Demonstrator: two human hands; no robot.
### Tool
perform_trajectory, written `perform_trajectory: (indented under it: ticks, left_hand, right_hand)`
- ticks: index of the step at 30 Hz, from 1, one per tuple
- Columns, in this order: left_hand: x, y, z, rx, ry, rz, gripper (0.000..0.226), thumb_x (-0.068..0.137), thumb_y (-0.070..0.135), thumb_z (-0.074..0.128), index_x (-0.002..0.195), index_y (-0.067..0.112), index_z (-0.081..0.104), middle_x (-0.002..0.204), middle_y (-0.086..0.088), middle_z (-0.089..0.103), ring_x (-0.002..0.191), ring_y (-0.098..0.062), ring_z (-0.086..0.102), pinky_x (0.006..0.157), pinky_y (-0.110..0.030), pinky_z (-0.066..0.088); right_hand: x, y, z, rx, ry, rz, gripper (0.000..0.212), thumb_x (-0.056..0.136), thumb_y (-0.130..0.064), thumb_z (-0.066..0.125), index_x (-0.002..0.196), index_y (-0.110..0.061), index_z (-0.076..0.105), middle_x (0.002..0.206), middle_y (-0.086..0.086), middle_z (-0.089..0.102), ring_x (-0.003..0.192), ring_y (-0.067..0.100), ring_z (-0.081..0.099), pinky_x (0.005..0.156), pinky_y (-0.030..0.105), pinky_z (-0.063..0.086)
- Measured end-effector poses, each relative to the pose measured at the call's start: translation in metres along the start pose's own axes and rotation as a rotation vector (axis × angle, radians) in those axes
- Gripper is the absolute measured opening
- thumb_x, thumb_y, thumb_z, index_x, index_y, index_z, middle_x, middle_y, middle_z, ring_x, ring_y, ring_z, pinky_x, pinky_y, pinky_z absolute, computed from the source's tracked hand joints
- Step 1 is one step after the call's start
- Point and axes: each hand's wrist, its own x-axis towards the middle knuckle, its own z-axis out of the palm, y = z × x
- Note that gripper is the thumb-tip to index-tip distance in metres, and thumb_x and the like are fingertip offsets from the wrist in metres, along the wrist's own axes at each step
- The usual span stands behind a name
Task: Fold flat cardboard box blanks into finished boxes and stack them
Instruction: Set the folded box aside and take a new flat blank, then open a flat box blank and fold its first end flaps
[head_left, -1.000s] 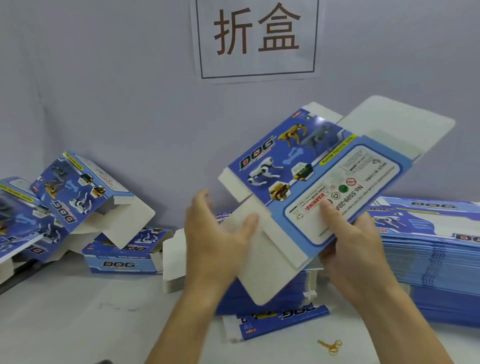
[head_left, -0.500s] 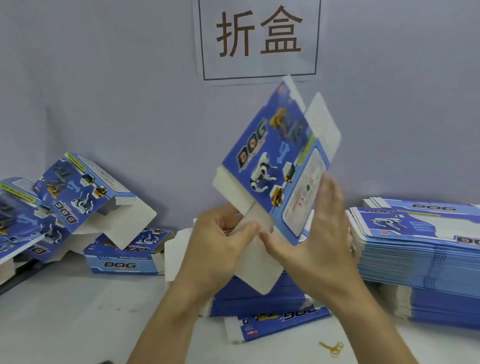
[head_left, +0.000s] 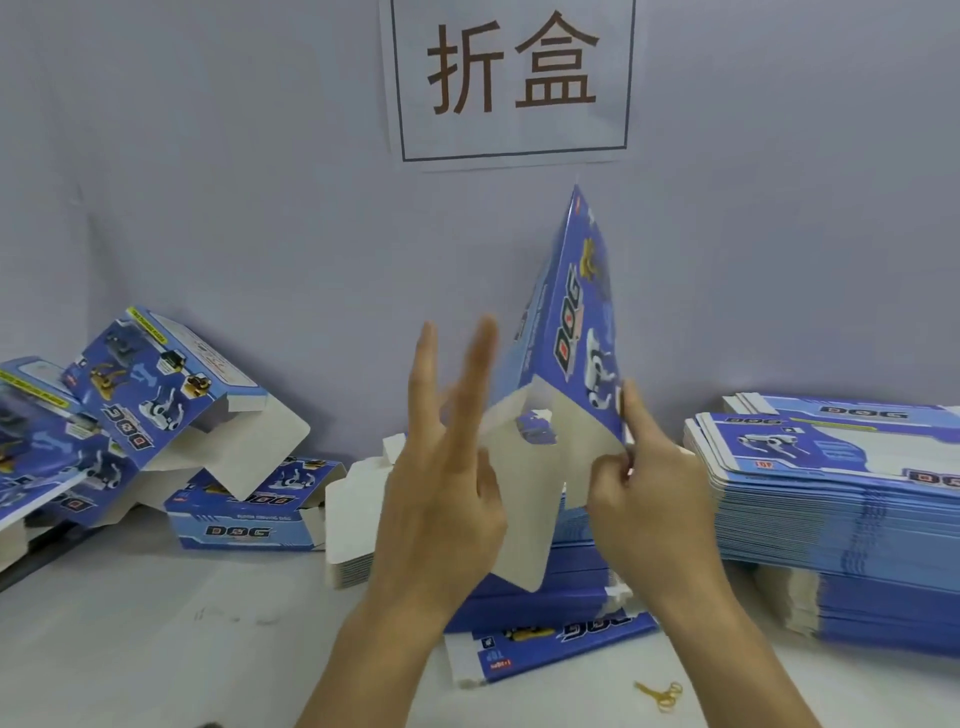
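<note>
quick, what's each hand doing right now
Left hand: open, fingers straight, against the white flap of the box.
Right hand: closed, pinching the box's lower right edge.

Two hands (head_left: 545, 499); three folded boxes (head_left: 249, 514); one sign (head_left: 511, 78).

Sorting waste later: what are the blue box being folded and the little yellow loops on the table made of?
The blue printed box blank looks like thin paperboard: a slightly glossy printed face, matte white inside, creased flaps. The small yellow loops seem to be rubber bands, thin and limp, though they are too small to be sure.
</note>
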Motion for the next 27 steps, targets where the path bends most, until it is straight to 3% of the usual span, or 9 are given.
perform_trajectory:
  ticks: [2,4,8,10,13,15,18,21,27]
  left_hand:
    - [0.002,-0.004,-0.005,0.126,-0.114,0.125,0.103,0.094,-0.012,0.053,0.149,0.060,0.004,0.165,0.017,-0.001,0.146,-0.005,0.026,0.071,-0.031,0.063]
    - [0.001,-0.008,-0.014,0.089,-0.196,0.121,0.085,0.097,-0.003,0.052,0.147,0.057,0.019,0.163,0.024,0.003,0.148,-0.008,0.024,0.082,-0.025,0.061]
    - [-0.002,-0.013,-0.030,-0.407,-0.285,-0.094,0.041,0.092,0.015,0.049,0.127,0.033,0.059,0.150,0.023,0.041,0.140,-0.007,0.042,0.091,-0.023,0.055]
    - [0.003,-0.007,-0.030,-0.444,-0.146,-0.177,0.022,0.094,0.041,0.044,0.098,0.033,0.065,0.121,0.014,0.062,0.117,-0.009,0.059,0.086,-0.026,0.052]
    - [0.013,0.003,-0.021,-0.282,0.111,-0.271,0.025,0.098,0.056,0.046,0.084,0.036,0.042,0.095,0.002,0.055,0.088,-0.011,0.061,0.072,-0.032,0.052]
    - [0.018,0.002,-0.022,-0.419,0.207,-0.426,0.019,0.093,0.047,0.052,0.102,0.039,0.037,0.110,0.001,0.055,0.097,-0.013,0.069,0.065,-0.027,0.059]
    - [0.018,-0.008,-0.044,-0.733,0.086,-0.749,0.047,0.094,0.036,0.065,0.135,0.031,0.043,0.116,0.001,0.069,0.088,-0.013,0.074,0.072,-0.033,0.059]
    - [0.014,-0.015,-0.069,-0.995,0.034,-0.835,0.025,0.070,0.019,0.072,0.094,0.015,0.076,0.103,-0.010,0.075,0.079,-0.025,0.075,0.064,-0.035,0.061]
    - [0.016,-0.006,-0.086,-1.044,0.184,-0.813,0.021,0.074,0.034,0.067,0.064,0.022,0.080,0.081,-0.009,0.078,0.063,-0.025,0.075,0.047,-0.034,0.058]
  right_hand:
    - [-0.002,0.001,0.005,-0.072,-0.026,-0.027,0.070,0.093,0.003,0.048,0.157,-0.018,0.029,0.084,-0.012,0.064,0.066,0.010,0.061,0.053,0.016,0.046]
    - [-0.003,0.004,0.009,-0.110,-0.032,-0.036,0.071,0.094,0.000,0.048,0.158,-0.019,0.025,0.089,-0.002,0.067,0.072,0.019,0.061,0.064,0.034,0.054]
    - [-0.002,0.005,0.001,-0.190,0.021,-0.065,0.071,0.092,0.002,0.049,0.157,-0.019,0.030,0.065,-0.013,0.048,0.062,0.019,0.053,0.057,0.034,0.045]
    - [-0.003,-0.001,0.000,-0.272,0.009,-0.114,0.072,0.088,0.005,0.053,0.154,-0.019,0.037,0.061,-0.020,0.039,0.053,0.010,0.042,0.048,0.026,0.033]
    - [-0.010,-0.012,0.012,-0.339,-0.085,-0.193,0.076,0.086,0.003,0.056,0.155,-0.020,0.035,0.068,-0.007,0.056,0.054,0.012,0.036,0.051,0.026,0.024]
    - [-0.016,-0.017,0.020,-0.339,-0.130,-0.229,0.077,0.088,0.001,0.054,0.157,-0.020,0.026,0.074,-0.003,0.054,0.063,0.017,0.037,0.057,0.027,0.026]
    - [-0.017,-0.020,0.017,-0.324,-0.131,-0.278,0.077,0.081,0.008,0.059,0.153,-0.015,0.039,0.072,0.005,0.060,0.059,0.017,0.035,0.052,0.026,0.027]
    - [-0.021,-0.023,0.015,-0.323,-0.185,-0.435,0.074,0.071,0.007,0.061,0.142,-0.014,0.056,0.071,0.003,0.067,0.050,0.027,0.048,0.044,0.031,0.037]
    - [-0.023,-0.028,0.022,-0.357,-0.214,-0.651,0.064,0.075,-0.007,0.056,0.137,-0.023,0.061,0.087,-0.007,0.074,0.064,0.022,0.065,0.051,0.028,0.046]
